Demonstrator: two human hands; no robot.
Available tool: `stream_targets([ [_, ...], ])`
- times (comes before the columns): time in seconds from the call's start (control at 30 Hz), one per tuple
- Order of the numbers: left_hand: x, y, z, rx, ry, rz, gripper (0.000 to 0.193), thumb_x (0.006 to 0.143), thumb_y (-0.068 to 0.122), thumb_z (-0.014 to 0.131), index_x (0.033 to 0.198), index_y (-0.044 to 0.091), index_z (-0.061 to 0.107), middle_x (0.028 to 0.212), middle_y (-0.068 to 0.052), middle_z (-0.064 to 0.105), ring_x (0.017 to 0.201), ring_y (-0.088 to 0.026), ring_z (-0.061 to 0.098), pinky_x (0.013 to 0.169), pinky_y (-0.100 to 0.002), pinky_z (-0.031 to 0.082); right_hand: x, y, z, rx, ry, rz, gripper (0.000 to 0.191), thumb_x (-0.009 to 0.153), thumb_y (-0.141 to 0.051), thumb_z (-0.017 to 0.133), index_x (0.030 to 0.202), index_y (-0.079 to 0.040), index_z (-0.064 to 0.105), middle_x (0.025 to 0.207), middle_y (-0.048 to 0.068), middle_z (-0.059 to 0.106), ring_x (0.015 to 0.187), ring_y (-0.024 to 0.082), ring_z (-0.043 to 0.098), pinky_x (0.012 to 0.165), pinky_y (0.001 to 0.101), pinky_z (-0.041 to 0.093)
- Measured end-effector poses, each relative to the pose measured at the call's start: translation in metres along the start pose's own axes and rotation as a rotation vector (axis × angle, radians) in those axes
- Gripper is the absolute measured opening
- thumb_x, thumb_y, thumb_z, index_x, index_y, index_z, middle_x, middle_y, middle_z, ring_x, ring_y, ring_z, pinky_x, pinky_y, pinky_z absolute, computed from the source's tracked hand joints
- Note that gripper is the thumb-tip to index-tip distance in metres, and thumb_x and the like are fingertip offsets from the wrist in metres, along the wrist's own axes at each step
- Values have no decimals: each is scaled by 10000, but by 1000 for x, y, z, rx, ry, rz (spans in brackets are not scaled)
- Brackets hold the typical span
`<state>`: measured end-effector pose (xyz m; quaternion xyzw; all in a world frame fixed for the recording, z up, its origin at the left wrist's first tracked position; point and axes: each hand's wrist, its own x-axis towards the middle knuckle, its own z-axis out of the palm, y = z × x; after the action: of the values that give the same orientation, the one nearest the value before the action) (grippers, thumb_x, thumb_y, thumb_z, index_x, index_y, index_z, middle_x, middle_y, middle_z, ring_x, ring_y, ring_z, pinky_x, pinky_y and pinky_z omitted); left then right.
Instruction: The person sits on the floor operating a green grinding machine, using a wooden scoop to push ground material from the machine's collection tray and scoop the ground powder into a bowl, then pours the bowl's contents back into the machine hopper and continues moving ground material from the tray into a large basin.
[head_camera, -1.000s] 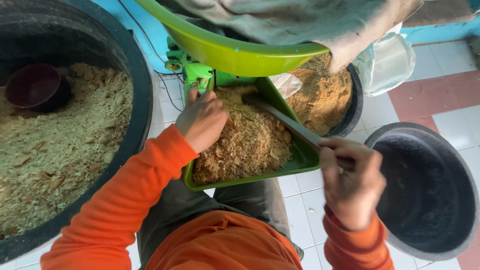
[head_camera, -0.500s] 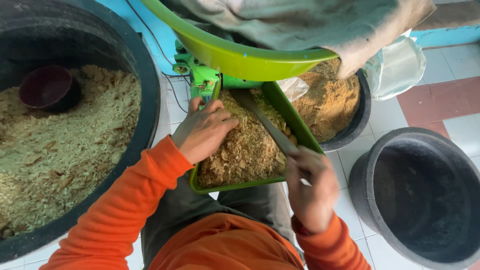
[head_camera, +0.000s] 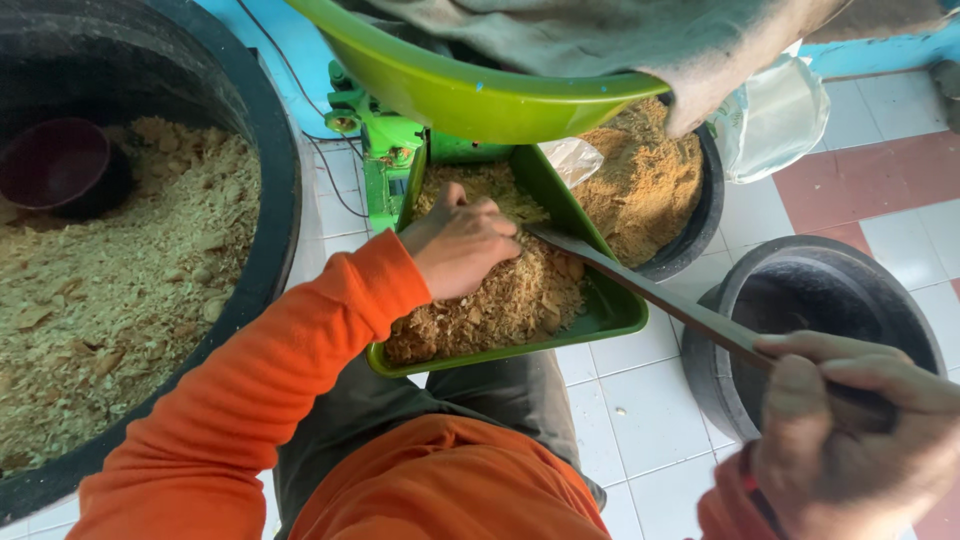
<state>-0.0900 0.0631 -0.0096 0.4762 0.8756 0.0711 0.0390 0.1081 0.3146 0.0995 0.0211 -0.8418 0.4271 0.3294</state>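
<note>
Green tray (head_camera: 610, 310): a shallow rectangular trough tilted toward the viewer, heaped with brown crumbly meal (head_camera: 510, 300) that the left hand (head_camera: 462, 242) presses into. Long flat blade (head_camera: 650, 290): grey, gripped by the right hand (head_camera: 850, 420), its tip resting on the meal.

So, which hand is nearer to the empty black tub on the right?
Right. The right hand holds a long blade just over the empty black tub; the left hand rests in the green tray.

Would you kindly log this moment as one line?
left hand: pressing brown mash | right hand: gripping long blade | green tray: under mash
</note>
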Motion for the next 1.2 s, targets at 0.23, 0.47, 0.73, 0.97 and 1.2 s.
stream_targets([
  [0.23, -33, 13, -4, 17, 287, 33, 323, 754, 41, 638, 1057, 91, 741, 1086, -30, 688, 1082, -224, 607, 937, -508, 363, -12, 30, 55, -134, -45, -159, 288, 1017, 53, 698, 1118, 2, 433, 1044, 146, 738, 829, 151, 732, 703, 212, 573],
  [0.47, -73, 18, -22, 127, 235, -136, 81, 800, 53, 635, 850, 84, 691, 973, -56, 651, 1120, -241, 582, 1021, -493, 352, -23, 32, 84, -145, -29, -197, 267, 946, 82, 728, 1080, 3, 512, 1011, 166, 712, 825, 197, 712, 714, 261, 583],
  [0.73, -75, 2, -18, 124, 280, -154, 123, 781, 38, 639, 876, 86, 701, 928, -48, 670, 1071, -236, 586, 978, -495, 348, -22, 40, 107, -60, -1, -213, 282, 960, 105, 693, 1128, 13, 487, 1061, 213, 706, 890, 221, 728, 730, 272, 610],
  [0.97, -55, -28, -17, 239, 234, -177, 93, 834, 86, 639, 897, 108, 705, 922, -47, 682, 1053, -251, 588, 931, -478, 404, -39, 45, 79, -60, 73, -201, 277, 974, 74, 655, 1103, 17, 416, 1008, 201, 721, 785, 169, 716, 646, 233, 570],
  [1.2, -56, -30, -22, 288, 150, -158, 62, 770, 131, 650, 742, 130, 706, 867, -26, 693, 1052, -265, 575, 899, -462, 407, -32, 45, 95, -84, -101, -214, 231, 959, 24, 724, 1077, -1, 526, 1087, 166, 731, 881, 225, 751, 685, 289, 619],
])
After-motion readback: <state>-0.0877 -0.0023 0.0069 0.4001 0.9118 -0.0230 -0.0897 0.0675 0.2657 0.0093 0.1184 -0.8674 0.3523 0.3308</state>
